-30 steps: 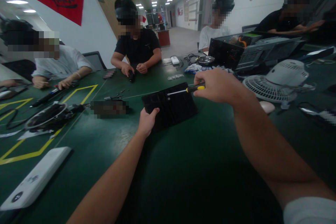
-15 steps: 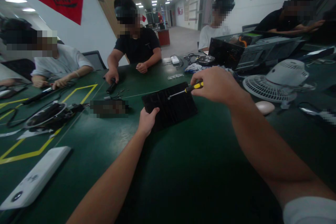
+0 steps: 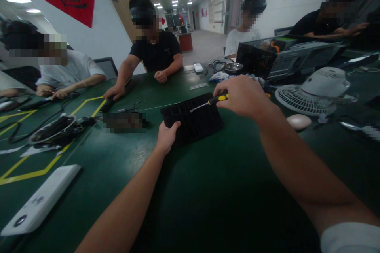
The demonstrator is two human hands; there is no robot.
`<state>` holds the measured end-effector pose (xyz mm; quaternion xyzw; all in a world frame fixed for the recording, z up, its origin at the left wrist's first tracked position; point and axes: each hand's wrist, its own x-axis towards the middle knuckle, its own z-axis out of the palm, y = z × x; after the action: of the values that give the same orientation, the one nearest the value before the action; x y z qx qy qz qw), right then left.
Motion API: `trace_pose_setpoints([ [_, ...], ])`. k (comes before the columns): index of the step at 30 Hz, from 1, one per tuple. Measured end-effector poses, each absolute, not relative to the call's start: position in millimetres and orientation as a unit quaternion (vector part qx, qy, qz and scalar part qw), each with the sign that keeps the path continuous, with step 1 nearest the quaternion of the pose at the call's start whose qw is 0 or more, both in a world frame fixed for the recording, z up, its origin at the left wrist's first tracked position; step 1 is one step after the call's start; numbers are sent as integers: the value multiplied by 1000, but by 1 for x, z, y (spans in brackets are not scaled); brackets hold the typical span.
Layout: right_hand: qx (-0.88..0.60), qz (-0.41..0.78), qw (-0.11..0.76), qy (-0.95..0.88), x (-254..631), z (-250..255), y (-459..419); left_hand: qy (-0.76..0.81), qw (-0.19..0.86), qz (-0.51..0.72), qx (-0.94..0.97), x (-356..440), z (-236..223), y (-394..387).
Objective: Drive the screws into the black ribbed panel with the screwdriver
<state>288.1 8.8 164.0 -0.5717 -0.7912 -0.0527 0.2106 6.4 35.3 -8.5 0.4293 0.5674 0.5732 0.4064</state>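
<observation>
A flat black rectangular panel (image 3: pixel 204 122) with ridges lies tilted before me, its exact kind unclear. My left hand (image 3: pixel 168 136) grips its left edge, thumb on top and the other fingers hidden beneath. In my right hand (image 3: pixel 237 97) is a screwdriver (image 3: pixel 221 97) with a yellow-and-black handle, held closed from above. Its thin metal shaft slants down left, with the tip over the middle of the panel; whether it touches is too dark to tell.
On the green table (image 3: pixel 118 189), a white device (image 3: pixel 41 199) lies at front left. Tangled black parts (image 3: pixel 55 130) and small screws stand farther off. A white fan (image 3: pixel 314 87), a pale mouse (image 3: pixel 298 121) and an opened computer case (image 3: pixel 285 59) are at right. Several people sit around.
My hands, the panel and the screwdriver stay almost in place. Across the table, a person's hand has slid a black object to the left.
</observation>
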Motion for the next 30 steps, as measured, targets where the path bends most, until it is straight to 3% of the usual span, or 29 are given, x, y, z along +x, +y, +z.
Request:
trace_pose_setpoints([
  [30, -548, -75, 204, -808, 285, 162, 10, 569, 407, 572, 428, 8, -5, 33],
])
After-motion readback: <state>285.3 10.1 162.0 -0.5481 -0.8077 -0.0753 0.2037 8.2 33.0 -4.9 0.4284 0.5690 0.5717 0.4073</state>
